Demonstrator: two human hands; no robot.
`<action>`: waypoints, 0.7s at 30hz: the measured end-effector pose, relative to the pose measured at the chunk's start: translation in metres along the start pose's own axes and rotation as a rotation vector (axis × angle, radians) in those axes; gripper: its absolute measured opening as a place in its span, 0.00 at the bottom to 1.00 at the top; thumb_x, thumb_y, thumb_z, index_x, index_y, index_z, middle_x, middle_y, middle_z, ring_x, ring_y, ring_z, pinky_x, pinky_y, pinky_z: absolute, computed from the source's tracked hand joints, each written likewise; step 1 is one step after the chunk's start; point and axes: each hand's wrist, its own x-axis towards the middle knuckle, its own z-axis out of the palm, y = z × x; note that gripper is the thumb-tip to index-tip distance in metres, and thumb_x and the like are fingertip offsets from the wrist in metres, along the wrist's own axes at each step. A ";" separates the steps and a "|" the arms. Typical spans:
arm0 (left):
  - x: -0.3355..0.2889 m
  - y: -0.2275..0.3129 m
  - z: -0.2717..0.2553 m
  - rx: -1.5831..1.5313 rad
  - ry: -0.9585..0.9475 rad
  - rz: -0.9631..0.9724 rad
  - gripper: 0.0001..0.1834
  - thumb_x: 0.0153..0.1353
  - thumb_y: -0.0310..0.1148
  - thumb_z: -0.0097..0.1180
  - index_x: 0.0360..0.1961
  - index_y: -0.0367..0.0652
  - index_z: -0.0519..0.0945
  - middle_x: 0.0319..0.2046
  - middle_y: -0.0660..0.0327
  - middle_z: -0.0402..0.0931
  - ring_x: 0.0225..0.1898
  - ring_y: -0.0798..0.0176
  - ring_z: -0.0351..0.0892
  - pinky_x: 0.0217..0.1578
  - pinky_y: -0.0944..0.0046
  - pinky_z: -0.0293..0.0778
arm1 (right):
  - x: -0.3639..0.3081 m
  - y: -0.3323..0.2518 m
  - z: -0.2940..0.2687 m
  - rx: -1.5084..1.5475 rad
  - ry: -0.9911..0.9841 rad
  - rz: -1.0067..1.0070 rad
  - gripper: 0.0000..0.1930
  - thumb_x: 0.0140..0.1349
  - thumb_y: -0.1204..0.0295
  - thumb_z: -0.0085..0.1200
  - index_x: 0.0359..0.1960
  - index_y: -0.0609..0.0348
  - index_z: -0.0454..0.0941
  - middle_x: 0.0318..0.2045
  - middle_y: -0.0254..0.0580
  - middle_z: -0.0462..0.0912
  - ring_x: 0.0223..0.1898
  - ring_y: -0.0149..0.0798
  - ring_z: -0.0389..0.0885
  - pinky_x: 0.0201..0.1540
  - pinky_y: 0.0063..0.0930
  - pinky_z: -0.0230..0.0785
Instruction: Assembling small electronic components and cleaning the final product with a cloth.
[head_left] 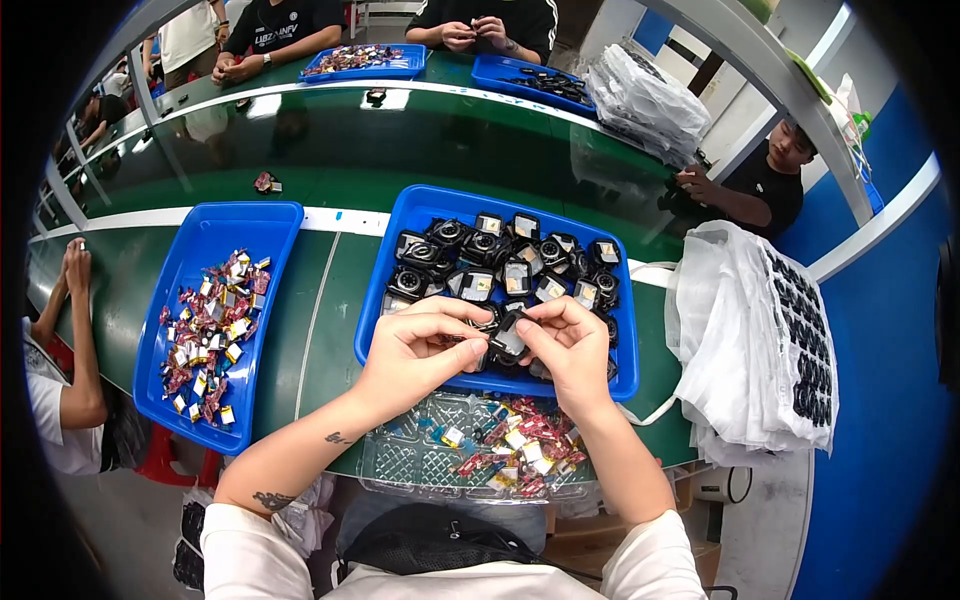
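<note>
Over the front part of a blue tray [377, 322], a small black smartwatch case [508, 338] is held up between my two hands. My right hand [572, 352] grips it from the right, thumb on its face and fingers curled behind. At its left edge my left hand [425, 345] is closed, thumb and forefinger pinched against the case; whether a tiny part sits between those fingertips is hidden. Several similar black watch cases [475, 285] fill the tray beneath, some showing round backs, others open frames with pale insides.
Left of me a blue tray [160, 385] holds small batteries with red circuit boards [212, 335]. A clear plastic tray [400, 455] of like parts lies nearest me. White-wrapped stacks [735, 340] stand right. Across the green conveyor [340, 150], people work beside more blue trays [405, 66].
</note>
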 end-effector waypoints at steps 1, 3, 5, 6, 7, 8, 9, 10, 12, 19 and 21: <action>0.000 -0.001 0.001 0.017 0.027 0.027 0.03 0.56 0.20 0.57 0.31 0.31 0.80 0.44 0.55 0.74 0.31 0.70 0.78 0.32 0.73 0.78 | -0.002 0.000 0.002 0.078 0.015 0.079 0.08 0.55 0.81 0.57 0.36 0.64 0.73 0.31 0.37 0.78 0.32 0.25 0.78 0.29 0.19 0.76; -0.002 -0.001 0.002 0.020 0.039 0.000 0.02 0.55 0.21 0.58 0.30 0.33 0.80 0.46 0.55 0.74 0.34 0.71 0.78 0.32 0.74 0.77 | -0.003 -0.001 0.007 0.113 0.043 0.044 0.08 0.54 0.82 0.58 0.32 0.63 0.71 0.32 0.38 0.77 0.32 0.25 0.79 0.27 0.16 0.75; -0.004 -0.005 0.003 0.089 0.032 0.029 0.01 0.53 0.22 0.60 0.27 0.35 0.80 0.46 0.55 0.74 0.38 0.71 0.77 0.33 0.75 0.76 | -0.004 -0.002 0.009 0.173 0.020 0.037 0.10 0.53 0.83 0.58 0.35 0.64 0.71 0.34 0.38 0.77 0.34 0.26 0.79 0.27 0.18 0.76; -0.005 -0.006 0.002 0.125 0.030 0.041 0.01 0.52 0.23 0.61 0.26 0.36 0.80 0.47 0.55 0.74 0.40 0.70 0.77 0.33 0.76 0.75 | -0.006 -0.009 0.013 0.177 -0.008 0.049 0.10 0.55 0.84 0.55 0.40 0.66 0.73 0.37 0.39 0.76 0.35 0.27 0.78 0.30 0.20 0.78; -0.007 -0.007 0.002 0.126 0.031 0.037 0.01 0.52 0.23 0.61 0.26 0.36 0.80 0.47 0.55 0.74 0.40 0.70 0.77 0.33 0.76 0.75 | -0.005 -0.008 0.013 0.179 -0.008 0.053 0.10 0.55 0.84 0.55 0.40 0.66 0.73 0.37 0.39 0.76 0.35 0.27 0.78 0.30 0.20 0.78; -0.008 -0.007 0.002 0.181 0.034 0.086 0.01 0.51 0.22 0.60 0.26 0.36 0.80 0.47 0.54 0.74 0.39 0.71 0.77 0.33 0.75 0.75 | -0.005 -0.007 0.014 0.131 -0.058 0.066 0.12 0.56 0.84 0.54 0.42 0.67 0.73 0.39 0.39 0.75 0.38 0.28 0.78 0.33 0.21 0.79; -0.008 -0.008 0.003 0.234 0.036 0.137 0.01 0.51 0.22 0.60 0.25 0.35 0.80 0.47 0.54 0.74 0.38 0.71 0.77 0.33 0.75 0.75 | -0.005 -0.006 0.014 0.081 -0.108 0.077 0.13 0.57 0.84 0.53 0.45 0.67 0.73 0.41 0.39 0.73 0.40 0.30 0.78 0.36 0.23 0.80; -0.008 -0.009 0.003 0.233 0.037 0.135 0.01 0.51 0.22 0.60 0.25 0.35 0.80 0.47 0.54 0.74 0.38 0.71 0.77 0.33 0.75 0.75 | -0.006 -0.004 0.013 0.092 -0.138 0.069 0.13 0.57 0.85 0.51 0.46 0.68 0.74 0.43 0.40 0.72 0.42 0.32 0.77 0.39 0.24 0.80; -0.008 -0.011 0.005 0.274 0.105 0.155 0.01 0.49 0.22 0.60 0.24 0.36 0.80 0.46 0.53 0.75 0.37 0.69 0.76 0.36 0.71 0.74 | -0.007 -0.002 0.015 0.094 -0.160 0.038 0.13 0.57 0.85 0.51 0.46 0.68 0.74 0.43 0.40 0.71 0.43 0.32 0.77 0.40 0.24 0.80; -0.006 -0.010 0.008 0.325 0.179 0.119 0.03 0.48 0.24 0.61 0.24 0.36 0.81 0.43 0.55 0.79 0.38 0.66 0.75 0.41 0.65 0.71 | -0.009 0.001 0.017 0.059 -0.260 -0.027 0.15 0.56 0.87 0.50 0.46 0.68 0.73 0.44 0.40 0.69 0.46 0.33 0.75 0.44 0.24 0.79; -0.006 -0.011 0.007 0.328 0.188 0.109 0.03 0.48 0.25 0.60 0.24 0.36 0.81 0.43 0.55 0.79 0.39 0.65 0.75 0.43 0.64 0.70 | -0.009 0.001 0.018 0.062 -0.259 -0.025 0.14 0.56 0.87 0.50 0.46 0.68 0.73 0.44 0.40 0.69 0.46 0.33 0.75 0.45 0.24 0.79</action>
